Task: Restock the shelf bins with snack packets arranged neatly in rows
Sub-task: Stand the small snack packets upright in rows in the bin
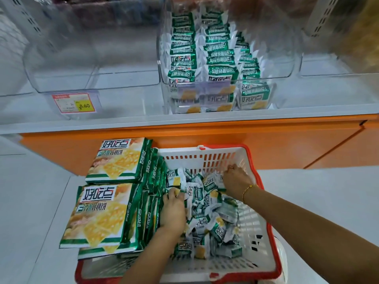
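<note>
Gripping snack packets [207,212] near far edge of basket [205,158] with left hand [174,210] and right hand [235,181]; next, likely rowing them in shelf bin [287,58].

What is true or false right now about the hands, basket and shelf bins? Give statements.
Left hand and right hand are both in the red-rimmed white plastic basket, among small green-and-white snack packets. True.
The clear plastic shelf bin above the basket holds no packets. False: green packet rows fill it.
Large green cracker bags are stacked at the basket's left. True.
The red-and-yellow price label hangs on that bin. False: it hangs on the clear bin to its left.
</note>
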Demonstrator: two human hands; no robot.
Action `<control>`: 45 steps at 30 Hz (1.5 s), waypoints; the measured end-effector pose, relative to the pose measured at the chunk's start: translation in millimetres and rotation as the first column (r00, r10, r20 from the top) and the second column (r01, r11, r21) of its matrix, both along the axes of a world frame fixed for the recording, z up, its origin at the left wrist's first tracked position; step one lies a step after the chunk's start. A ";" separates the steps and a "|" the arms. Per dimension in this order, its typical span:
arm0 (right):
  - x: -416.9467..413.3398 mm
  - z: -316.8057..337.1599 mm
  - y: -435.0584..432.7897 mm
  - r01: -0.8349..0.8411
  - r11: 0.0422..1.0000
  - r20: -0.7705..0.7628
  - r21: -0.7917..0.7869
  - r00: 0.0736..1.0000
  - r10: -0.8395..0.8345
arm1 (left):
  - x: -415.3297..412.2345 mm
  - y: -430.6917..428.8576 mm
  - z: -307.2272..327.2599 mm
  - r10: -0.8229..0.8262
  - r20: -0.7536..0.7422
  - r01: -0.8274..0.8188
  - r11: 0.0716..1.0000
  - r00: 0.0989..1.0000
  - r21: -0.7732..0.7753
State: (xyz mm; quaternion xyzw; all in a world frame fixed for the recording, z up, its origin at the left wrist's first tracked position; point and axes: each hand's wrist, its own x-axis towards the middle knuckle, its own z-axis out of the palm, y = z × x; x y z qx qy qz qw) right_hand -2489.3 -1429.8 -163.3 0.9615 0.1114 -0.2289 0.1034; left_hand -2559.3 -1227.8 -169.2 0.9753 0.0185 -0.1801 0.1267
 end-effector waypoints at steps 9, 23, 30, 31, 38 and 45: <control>-16.2 24.8 0.7 0.243 0.893 -0.252 0.379 0.956 -0.153 | 4.6 1.8 -5.1 0.057 0.064 -0.050 0.993 0.996 -0.109; -13.1 127.8 -22.1 0.352 0.702 -0.416 0.619 0.905 -0.087 | -0.9 -3.1 4.8 -0.003 0.193 0.025 0.993 0.981 -0.116; -4.0 139.5 -26.1 0.611 0.231 -0.620 0.757 0.784 -0.041 | 6.0 -27.6 60.3 0.413 0.001 -0.266 0.589 0.911 -0.763; -0.9 142.5 -26.9 0.659 0.118 -0.660 0.743 0.750 -0.038 | 8.5 -30.2 71.7 0.435 -0.123 -0.322 0.421 0.892 -0.848; 4.8 171.2 -3.4 0.706 -0.234 -0.713 0.668 0.698 0.070 | 16.3 -37.2 138.2 0.350 -0.348 -0.302 -0.182 0.870 -0.936; 8.6 214.6 -1.0 0.615 -0.306 -0.552 0.727 0.788 0.272 | 24.3 -22.8 191.3 0.457 -0.185 -0.069 -0.259 0.870 -0.963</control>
